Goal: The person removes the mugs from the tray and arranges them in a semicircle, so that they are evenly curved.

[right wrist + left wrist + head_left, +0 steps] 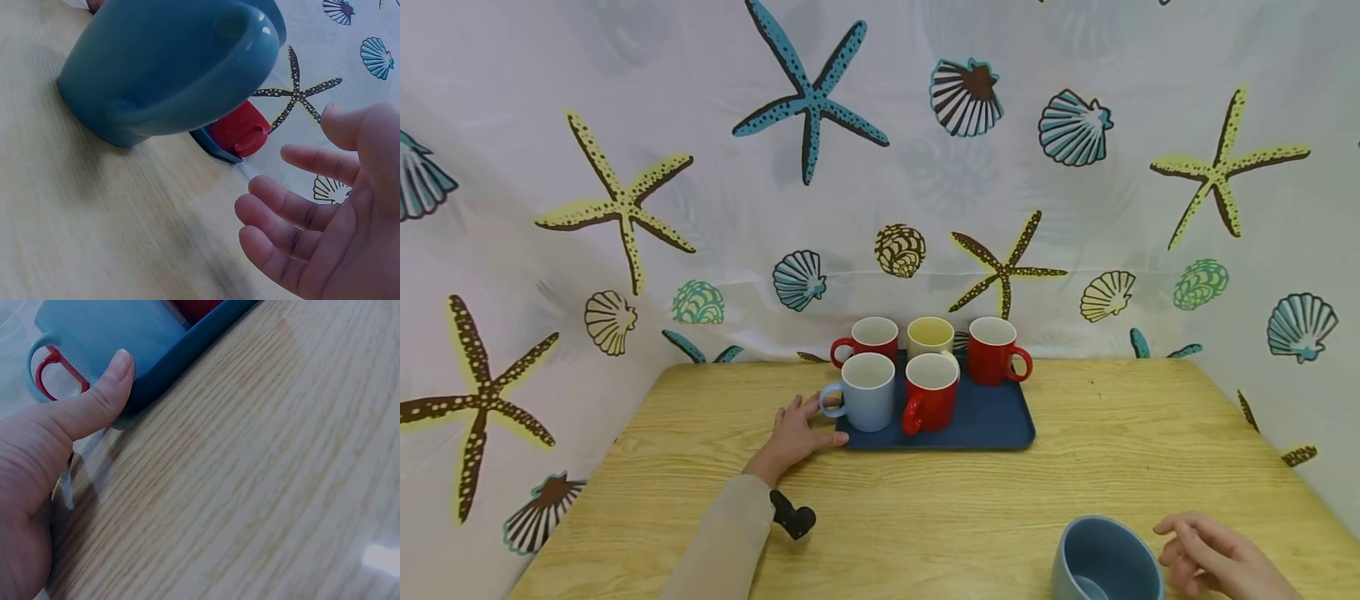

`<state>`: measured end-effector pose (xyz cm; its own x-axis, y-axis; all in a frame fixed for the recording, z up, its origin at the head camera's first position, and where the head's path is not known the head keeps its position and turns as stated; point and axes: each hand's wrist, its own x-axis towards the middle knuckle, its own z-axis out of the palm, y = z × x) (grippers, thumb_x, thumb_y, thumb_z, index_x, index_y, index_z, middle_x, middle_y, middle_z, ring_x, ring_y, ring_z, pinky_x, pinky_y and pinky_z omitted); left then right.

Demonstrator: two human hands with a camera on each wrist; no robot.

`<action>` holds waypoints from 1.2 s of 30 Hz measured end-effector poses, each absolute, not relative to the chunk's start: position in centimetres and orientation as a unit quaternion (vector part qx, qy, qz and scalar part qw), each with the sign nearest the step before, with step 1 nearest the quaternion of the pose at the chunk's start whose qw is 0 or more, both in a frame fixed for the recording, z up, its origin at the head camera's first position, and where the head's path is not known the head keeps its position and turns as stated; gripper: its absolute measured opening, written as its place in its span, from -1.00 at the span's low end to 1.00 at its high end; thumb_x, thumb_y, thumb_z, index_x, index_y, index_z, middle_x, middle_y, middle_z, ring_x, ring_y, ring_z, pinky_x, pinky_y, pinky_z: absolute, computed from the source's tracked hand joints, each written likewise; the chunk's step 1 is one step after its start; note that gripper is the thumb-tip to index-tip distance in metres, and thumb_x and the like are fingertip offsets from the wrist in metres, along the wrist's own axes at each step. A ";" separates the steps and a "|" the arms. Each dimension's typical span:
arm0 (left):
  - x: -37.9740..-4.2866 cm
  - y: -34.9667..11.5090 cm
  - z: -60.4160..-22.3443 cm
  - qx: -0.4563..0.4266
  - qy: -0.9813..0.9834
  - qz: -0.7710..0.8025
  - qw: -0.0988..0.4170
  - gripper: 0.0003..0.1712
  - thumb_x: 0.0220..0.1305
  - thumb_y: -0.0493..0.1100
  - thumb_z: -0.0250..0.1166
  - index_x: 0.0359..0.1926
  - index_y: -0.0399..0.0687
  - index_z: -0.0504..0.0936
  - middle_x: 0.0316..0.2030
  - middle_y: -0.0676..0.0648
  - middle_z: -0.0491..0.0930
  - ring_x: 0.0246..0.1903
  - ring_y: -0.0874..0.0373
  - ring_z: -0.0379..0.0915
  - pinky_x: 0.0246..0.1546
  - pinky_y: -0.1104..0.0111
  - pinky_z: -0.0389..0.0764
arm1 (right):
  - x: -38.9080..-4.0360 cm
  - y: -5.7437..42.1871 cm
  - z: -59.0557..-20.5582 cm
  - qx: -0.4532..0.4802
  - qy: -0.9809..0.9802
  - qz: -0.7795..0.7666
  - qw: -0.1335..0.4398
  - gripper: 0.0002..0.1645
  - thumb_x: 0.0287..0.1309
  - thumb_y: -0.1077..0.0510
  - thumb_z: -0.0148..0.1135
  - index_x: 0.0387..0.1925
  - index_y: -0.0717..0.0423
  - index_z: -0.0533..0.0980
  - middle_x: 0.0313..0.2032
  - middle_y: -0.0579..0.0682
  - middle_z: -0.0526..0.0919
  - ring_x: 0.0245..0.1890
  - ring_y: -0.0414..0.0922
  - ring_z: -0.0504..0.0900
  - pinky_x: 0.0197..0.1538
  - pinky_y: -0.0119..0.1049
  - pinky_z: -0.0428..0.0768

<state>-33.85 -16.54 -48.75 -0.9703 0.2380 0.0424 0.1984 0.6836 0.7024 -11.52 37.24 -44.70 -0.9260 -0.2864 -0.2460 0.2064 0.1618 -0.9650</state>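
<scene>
My left hand [793, 433] is at the left end of a dark blue tray [992, 425], its thumb [106, 394] against the front left corner and its fingers beside the light blue mug's handle. On the tray stand a light blue mug [868, 404], a red mug [934, 396] in front, and a red mug [880, 332], a pale yellow mug [925, 337] and another red mug [988, 358] behind. My right hand [1213, 558] hovers, fingers loosely bent and holding nothing, just right of a larger blue-grey mug [1108, 554]. In the right wrist view that mug's handle [200, 87] faces the hand.
The wooden table [925, 500] carries everything. A white cloth [865, 208] printed with starfish and shells hangs behind the tray and down both sides. A small black device [792, 515] is attached at my left wrist, by the sleeve [722, 533].
</scene>
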 end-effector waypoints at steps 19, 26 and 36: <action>-33.7 -16.6 -48.8 0.123 0.913 0.389 0.027 -0.06 -0.08 0.19 0.44 0.31 -0.04 0.33 0.37 -0.22 0.08 0.37 -0.25 -0.38 0.25 -0.14 -0.43 | -18.0 36.1 -43.3 -0.083 0.759 -0.629 0.149 -0.67 0.42 -0.03 -0.17 -0.02 0.06 0.41 -0.33 0.04 0.54 -0.44 -0.10 0.54 -0.29 -0.12 0.58; -33.6 -16.6 -48.8 0.120 0.914 0.386 0.035 0.02 -0.09 0.21 0.44 0.35 -0.08 0.25 0.37 -0.23 0.07 0.37 -0.24 -0.39 0.25 -0.13 -0.42 | -19.6 35.1 -43.0 -0.076 0.770 -0.618 0.136 -0.60 0.39 -0.07 -0.12 0.01 0.12 0.39 -0.33 0.09 0.53 -0.40 -0.01 0.58 -0.25 -0.09 0.59; -33.8 -16.7 -48.8 0.116 0.915 0.384 0.033 -0.05 -0.08 0.19 0.44 0.32 -0.02 0.31 0.37 -0.20 0.06 0.38 -0.23 -0.39 0.26 -0.11 -0.44 | -21.9 34.0 -42.0 -0.099 0.770 -0.618 0.127 -0.69 0.40 -0.07 -0.14 -0.02 -0.05 0.43 -0.31 0.07 0.56 -0.35 0.00 0.61 -0.22 -0.08 0.59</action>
